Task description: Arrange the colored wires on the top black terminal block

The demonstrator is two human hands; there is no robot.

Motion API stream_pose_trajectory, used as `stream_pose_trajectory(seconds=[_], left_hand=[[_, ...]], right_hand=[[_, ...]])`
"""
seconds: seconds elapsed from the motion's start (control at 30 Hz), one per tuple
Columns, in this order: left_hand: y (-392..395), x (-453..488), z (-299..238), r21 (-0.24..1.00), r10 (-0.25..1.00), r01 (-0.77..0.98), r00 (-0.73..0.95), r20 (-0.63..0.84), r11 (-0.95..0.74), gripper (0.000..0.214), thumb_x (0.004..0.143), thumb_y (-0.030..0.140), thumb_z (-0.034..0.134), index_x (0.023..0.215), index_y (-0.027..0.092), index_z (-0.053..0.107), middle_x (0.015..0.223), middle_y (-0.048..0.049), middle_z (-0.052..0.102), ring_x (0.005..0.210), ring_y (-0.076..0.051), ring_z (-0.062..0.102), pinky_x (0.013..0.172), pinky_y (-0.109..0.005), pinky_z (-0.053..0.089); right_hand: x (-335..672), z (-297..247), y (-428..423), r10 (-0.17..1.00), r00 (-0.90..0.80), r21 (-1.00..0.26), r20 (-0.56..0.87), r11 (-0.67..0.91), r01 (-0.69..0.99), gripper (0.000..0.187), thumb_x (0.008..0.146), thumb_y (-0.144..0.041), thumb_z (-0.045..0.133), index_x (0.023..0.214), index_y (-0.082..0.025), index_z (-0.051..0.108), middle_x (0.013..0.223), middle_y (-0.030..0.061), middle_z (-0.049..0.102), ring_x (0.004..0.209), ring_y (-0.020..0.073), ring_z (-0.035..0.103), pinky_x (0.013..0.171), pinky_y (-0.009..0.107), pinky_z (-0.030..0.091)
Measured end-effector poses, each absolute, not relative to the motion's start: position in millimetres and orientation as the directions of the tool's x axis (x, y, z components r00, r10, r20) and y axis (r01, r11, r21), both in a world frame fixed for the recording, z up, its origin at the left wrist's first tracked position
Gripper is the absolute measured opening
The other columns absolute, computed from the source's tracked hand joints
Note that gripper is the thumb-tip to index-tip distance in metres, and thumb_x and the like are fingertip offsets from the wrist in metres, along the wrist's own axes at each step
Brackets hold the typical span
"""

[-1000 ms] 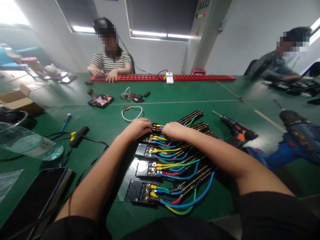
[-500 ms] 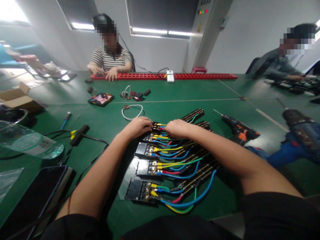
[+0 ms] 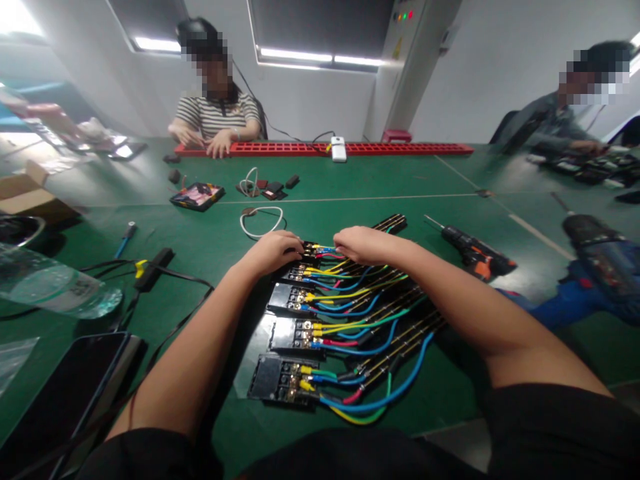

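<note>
Several black wired terminal modules lie in a row before me, the nearest one (image 3: 275,380) with yellow, blue and red wire ends at brass screw terminals. At the far end of the row, my left hand (image 3: 275,253) is closed around the left side of the farthest terminal module (image 3: 309,249), hiding much of it. My right hand (image 3: 359,243) is closed just to the right, its fingertips pinched on the wires (image 3: 326,251) of that module. Exactly which wires it grips is hidden. Long black strips with brass-coloured rails (image 3: 395,223) run off to the right, partly under my right forearm.
An orange-black power screwdriver (image 3: 467,250) and a blue drill (image 3: 585,280) lie at right. Left are a clear bottle (image 3: 60,283), a phone (image 3: 65,400) and black cables (image 3: 187,273). Across the green table (image 3: 390,180), two people sit near a red slotted rail (image 3: 415,149).
My right hand has shifted slightly right and up, away from the module, leaving more wire showing between my hands. The left hand keeps its hold. The whole view has shifted slightly.
</note>
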State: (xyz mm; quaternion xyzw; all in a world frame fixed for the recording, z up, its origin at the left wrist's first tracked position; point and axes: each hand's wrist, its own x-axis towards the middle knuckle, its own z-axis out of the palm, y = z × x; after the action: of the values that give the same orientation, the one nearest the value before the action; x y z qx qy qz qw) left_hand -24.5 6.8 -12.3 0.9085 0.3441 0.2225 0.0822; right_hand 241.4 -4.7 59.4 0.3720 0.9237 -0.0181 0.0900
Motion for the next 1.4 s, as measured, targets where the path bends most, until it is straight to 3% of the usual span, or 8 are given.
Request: stream_pose_trajectory(seconds=[0.23,0.57,0.77,0.87,0.97,1.1,1.23,1.4], left_hand=[[7,-25,-12,0.313,0.661,0.582,0.66,0.357,-0.75,0.013,0.086,0.027,0.065,0.091,0.021,0.075,0.104,-0.0058,0.074,0.098,-0.021,0.068,0.091,-0.033,0.052],[6,-25,-11,0.296,0.657,0.587,0.666,0.354,-0.754,0.014,0.087,0.028,0.065,0.091,0.02,0.075,0.105,-0.0065,0.074,0.098,-0.021,0.068,0.09,-0.034,0.052],[6,-25,-10,0.293,0.654,0.585,0.668,0.355,-0.756,0.015,0.088,0.03,0.064,0.091,0.021,0.075,0.105,-0.0064,0.074,0.097,-0.021,0.068,0.089,-0.034,0.052],[5,-25,-9,0.294,0.652,0.582,0.671,0.353,-0.758,0.015,0.088,0.03,0.063,0.092,0.021,0.074,0.105,-0.0065,0.074,0.099,-0.021,0.068,0.09,-0.034,0.052],[5,-25,-9,0.291,0.647,0.578,0.673,0.357,-0.762,0.015,0.088,0.03,0.062,0.09,0.021,0.074,0.104,-0.0063,0.074,0.098,-0.021,0.068,0.089,-0.034,0.053],[5,-25,-9,0.281,0.635,0.57,0.679,0.367,-0.772,0.016,0.088,0.031,0.062,0.088,0.021,0.074,0.103,-0.0058,0.074,0.097,-0.021,0.069,0.088,-0.033,0.053],[6,-25,-9,0.288,0.641,0.573,0.678,0.359,-0.768,0.017,0.088,0.032,0.062,0.089,0.022,0.075,0.104,-0.0061,0.074,0.096,-0.021,0.069,0.088,-0.033,0.053],[5,-24,-7,0.293,0.655,0.586,0.671,0.348,-0.756,0.017,0.087,0.032,0.061,0.088,0.023,0.076,0.102,-0.0053,0.075,0.099,-0.022,0.069,0.089,-0.034,0.053]], right_hand=[[248,49,-1,0.65,-0.756,-0.102,-0.079,0.749,0.655,0.027,0.1,-0.028,0.041,0.102,-0.012,0.062,0.103,0.0131,0.062,0.085,0.017,0.052,0.08,0.027,0.039],[261,49,-9,0.525,-0.833,-0.263,-0.173,0.791,0.553,0.017,0.089,-0.024,0.057,0.098,-0.015,0.067,0.096,0.0079,0.069,0.085,0.0171,0.058,0.077,0.028,0.041],[273,53,-10,0.605,-0.788,-0.32,-0.113,0.728,0.606,0.022,0.09,-0.025,0.055,0.104,-0.015,0.069,0.102,0.0087,0.071,0.091,0.0168,0.062,0.08,0.026,0.043],[287,63,-2,0.736,-0.676,-0.262,-0.024,0.648,0.715,0.022,0.09,-0.025,0.056,0.102,-0.014,0.071,0.097,0.0078,0.072,0.084,0.0155,0.061,0.075,0.025,0.042],[300,68,7,0.821,-0.569,-0.114,-0.053,0.561,0.82,0.018,0.087,-0.022,0.058,0.094,-0.015,0.074,0.089,0.0068,0.073,0.079,0.0155,0.061,0.071,0.025,0.04],[309,60,12,0.792,-0.583,0.0,-0.179,0.593,0.805,0.019,0.085,-0.018,0.058,0.093,-0.016,0.076,0.087,0.0069,0.073,0.079,0.016,0.062,0.072,0.025,0.04],[313,45,13,0.788,-0.599,0.076,-0.143,0.612,0.787,0.026,0.088,-0.015,0.053,0.103,-0.017,0.074,0.099,0.0096,0.07,0.087,0.0165,0.062,0.078,0.025,0.042],[319,32,15,0.811,-0.574,0.167,-0.109,0.585,0.794,0.019,0.089,-0.019,0.054,0.094,-0.015,0.072,0.097,0.0098,0.066,0.089,0.0169,0.061,0.078,0.025,0.041]])
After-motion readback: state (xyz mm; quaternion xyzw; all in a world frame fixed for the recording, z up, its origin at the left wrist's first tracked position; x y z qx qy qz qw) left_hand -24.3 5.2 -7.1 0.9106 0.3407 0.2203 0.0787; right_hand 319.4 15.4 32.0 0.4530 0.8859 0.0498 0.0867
